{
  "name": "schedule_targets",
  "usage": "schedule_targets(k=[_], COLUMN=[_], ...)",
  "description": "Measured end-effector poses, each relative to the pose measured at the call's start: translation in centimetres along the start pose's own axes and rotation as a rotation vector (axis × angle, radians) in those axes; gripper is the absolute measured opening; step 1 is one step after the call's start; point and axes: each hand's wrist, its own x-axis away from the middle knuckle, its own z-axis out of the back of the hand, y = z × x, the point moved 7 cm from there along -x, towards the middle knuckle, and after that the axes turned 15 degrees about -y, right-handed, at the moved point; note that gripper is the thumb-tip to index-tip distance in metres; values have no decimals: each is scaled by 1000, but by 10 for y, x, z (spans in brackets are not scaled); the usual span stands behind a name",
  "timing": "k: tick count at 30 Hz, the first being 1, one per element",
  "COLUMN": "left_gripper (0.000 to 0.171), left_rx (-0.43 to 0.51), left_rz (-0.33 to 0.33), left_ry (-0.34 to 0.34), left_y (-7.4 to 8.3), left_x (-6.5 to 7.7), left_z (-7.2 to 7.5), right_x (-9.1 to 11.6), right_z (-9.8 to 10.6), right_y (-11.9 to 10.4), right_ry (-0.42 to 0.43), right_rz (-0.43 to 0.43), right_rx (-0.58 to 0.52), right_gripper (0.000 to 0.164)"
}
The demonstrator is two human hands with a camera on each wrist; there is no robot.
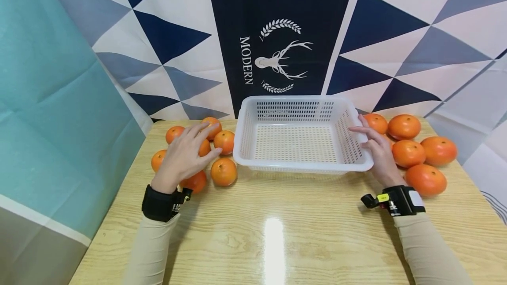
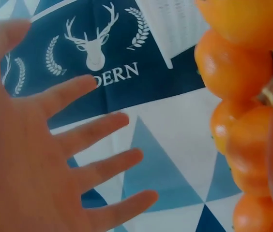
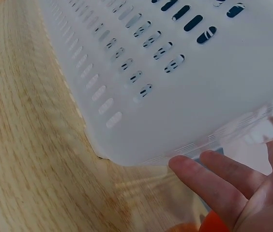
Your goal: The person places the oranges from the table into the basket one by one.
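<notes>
A white plastic basket (image 1: 295, 144) with slotted sides stands at the back middle of the wooden table, with nothing in it. My left hand (image 1: 190, 153) hovers over a group of oranges (image 1: 223, 172) left of the basket; the left wrist view shows its fingers (image 2: 112, 164) spread and fairly straight, holding nothing. At the basket's right end is my right hand (image 1: 376, 151), its fingers reaching over the rim in the head view. Extended fingertips (image 3: 180, 164) meet the rim in the right wrist view, partly hiding it.
Several larger orange-red fruits (image 1: 425, 180) lie right of the right hand, some partly hidden by it. A patterned cloth (image 1: 277, 34) with a deer head hangs behind the table (image 1: 317, 228). A blue-green cloth (image 1: 51, 100) hangs along the left side.
</notes>
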Motion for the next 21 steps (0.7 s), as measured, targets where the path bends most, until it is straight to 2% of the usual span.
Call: schedule_targets(k=[9,14,21], left_gripper=[77,78,78], left_rx=[103,89,85], left_rz=[3,-3,-70], left_ry=[-96,-123,-159], left_y=[-7,-4,5], left_x=[10,8,3], left_z=[-11,-18,-32], right_x=[1,1,1], right_z=[0,0,-1], right_y=[-1,-2,-2], right_ry=[-2,-5,7], right_rz=[0,3,1], right_rx=[-1,2,15], right_gripper=[57,57,56])
